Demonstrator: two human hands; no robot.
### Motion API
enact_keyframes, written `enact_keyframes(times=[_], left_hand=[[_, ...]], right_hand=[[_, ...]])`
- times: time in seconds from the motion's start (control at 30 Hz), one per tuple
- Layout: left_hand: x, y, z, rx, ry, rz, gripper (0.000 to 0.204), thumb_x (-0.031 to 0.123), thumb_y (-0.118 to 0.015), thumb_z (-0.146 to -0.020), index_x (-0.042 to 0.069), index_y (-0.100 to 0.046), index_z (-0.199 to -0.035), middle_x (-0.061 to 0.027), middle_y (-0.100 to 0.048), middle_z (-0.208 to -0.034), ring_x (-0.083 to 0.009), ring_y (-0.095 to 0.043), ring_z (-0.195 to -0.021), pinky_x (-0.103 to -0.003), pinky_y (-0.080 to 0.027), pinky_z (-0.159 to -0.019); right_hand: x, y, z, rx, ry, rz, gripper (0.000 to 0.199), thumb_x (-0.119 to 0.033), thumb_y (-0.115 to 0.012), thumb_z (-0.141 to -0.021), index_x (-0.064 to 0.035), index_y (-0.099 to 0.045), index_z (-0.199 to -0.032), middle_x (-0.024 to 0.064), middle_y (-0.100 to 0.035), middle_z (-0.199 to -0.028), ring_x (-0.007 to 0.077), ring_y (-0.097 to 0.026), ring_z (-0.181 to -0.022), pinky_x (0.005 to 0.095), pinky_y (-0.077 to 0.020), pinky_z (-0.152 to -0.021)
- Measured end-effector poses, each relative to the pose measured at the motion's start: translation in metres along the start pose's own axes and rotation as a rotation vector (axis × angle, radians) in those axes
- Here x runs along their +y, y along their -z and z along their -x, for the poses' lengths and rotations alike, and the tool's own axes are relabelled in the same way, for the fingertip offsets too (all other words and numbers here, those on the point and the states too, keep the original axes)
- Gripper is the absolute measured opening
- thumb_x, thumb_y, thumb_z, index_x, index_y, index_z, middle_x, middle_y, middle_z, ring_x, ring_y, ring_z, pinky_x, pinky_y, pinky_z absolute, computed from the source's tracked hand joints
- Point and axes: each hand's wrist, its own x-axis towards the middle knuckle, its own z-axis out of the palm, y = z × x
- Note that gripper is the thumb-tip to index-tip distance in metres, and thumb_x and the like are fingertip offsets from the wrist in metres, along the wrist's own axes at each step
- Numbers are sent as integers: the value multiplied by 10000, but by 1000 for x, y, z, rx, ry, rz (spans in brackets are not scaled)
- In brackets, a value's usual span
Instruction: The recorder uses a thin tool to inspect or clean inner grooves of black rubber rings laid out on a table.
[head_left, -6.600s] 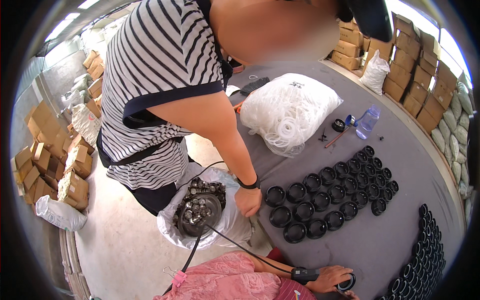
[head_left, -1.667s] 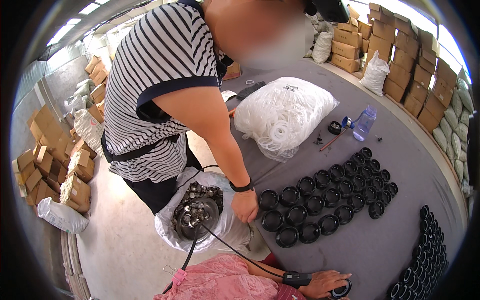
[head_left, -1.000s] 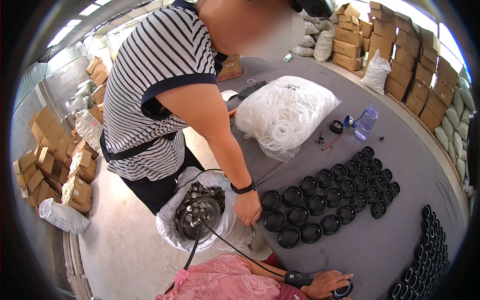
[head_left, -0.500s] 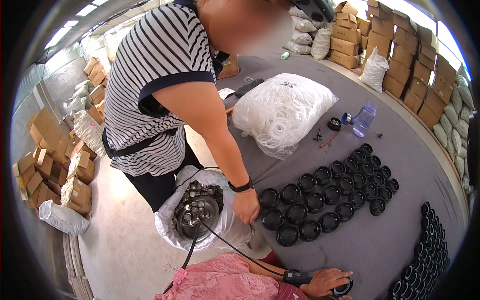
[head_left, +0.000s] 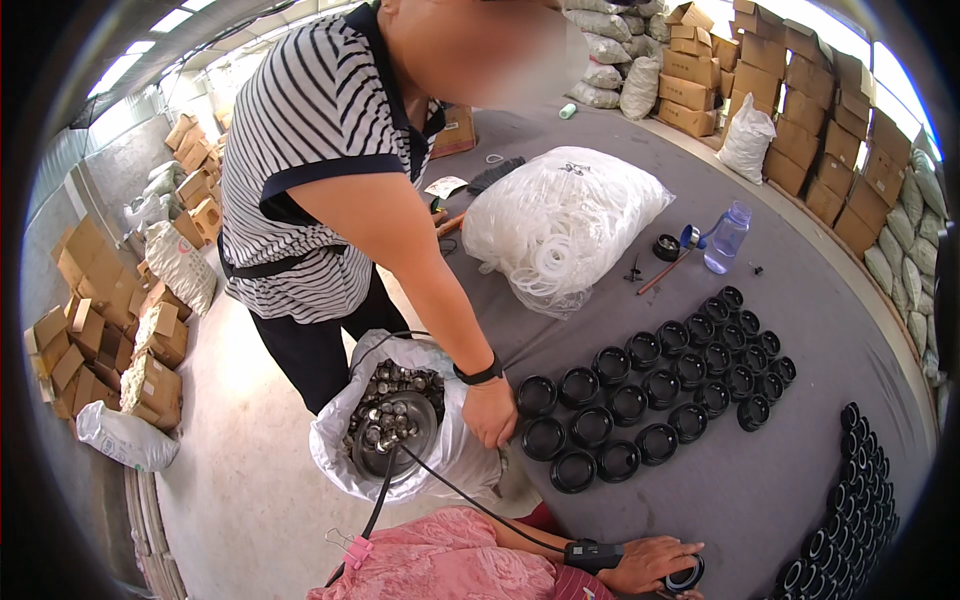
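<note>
My left hand (head_left: 642,566) comes in from the pink sleeve at the lower edge. Its fingers curve round a black round cap (head_left: 684,574) with a pale ring inside, low on the grey table cover. A dark device with a cable is strapped to that wrist. My right hand is not in view. Ahead of my left hand stand rows of open black round caps (head_left: 657,444). To the right lies a second, denser group of black caps (head_left: 851,505). A co-worker's hand (head_left: 490,411) rests at the table edge beside the nearest rows.
A white sack (head_left: 330,447) holds metal parts and a metal bowl (head_left: 425,430). On the grey table (head_left: 700,510) sit a clear bag of white rings (head_left: 560,220) and a purple bottle (head_left: 727,240). The co-worker in stripes stands left. Stacked cartons (head_left: 790,130) line the back.
The co-worker's head and upper body have shifted, while their hand stays at the table edge. My left hand keeps its hold on the black cap with no clear movement.
</note>
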Motion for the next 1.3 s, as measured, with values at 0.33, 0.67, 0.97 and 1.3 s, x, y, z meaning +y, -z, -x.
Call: enact_keyframes(times=[0.33,0.67,0.97,1.3], left_hand=[[14,63,-29,-209,9,64,613,169,-794,-685,37,-547,-1230,-245,-523,-1377,-388,-599,-1074,-460,-471,-963],[20,72,-38,-346,3,105,705,184,-826,-708,33,-507,-1319,-228,-440,-1466,-421,-479,-1283,-508,-399,-1061],[18,73,-27,-333,-61,-33,335,148,-772,-754,82,-663,-1063,-194,-574,-1297,-365,-561,-1178,-538,-408,-1043],[17,73,-32,-313,33,31,238,144,-759,-764,81,-672,-976,-192,-577,-1307,-351,-564,-1191,-535,-403,-1050]], right_hand=[[-1,-21,-1,-30,142,23,131,-52,-530,-992,-33,-585,-874,101,-639,-881,144,-566,-770,315,-470,-760],[-19,-15,1,12,238,14,129,-126,-544,-997,-19,-616,-1005,140,-705,-971,254,-623,-989,459,-452,-1006],[-30,-12,-2,-171,302,321,141,-142,-588,-983,-11,-640,-992,123,-716,-969,276,-597,-1060,474,-447,-1023],[-33,-17,-13,-172,322,370,87,-84,-622,-936,-20,-678,-954,91,-728,-962,293,-632,-1027,497,-471,-1004]])
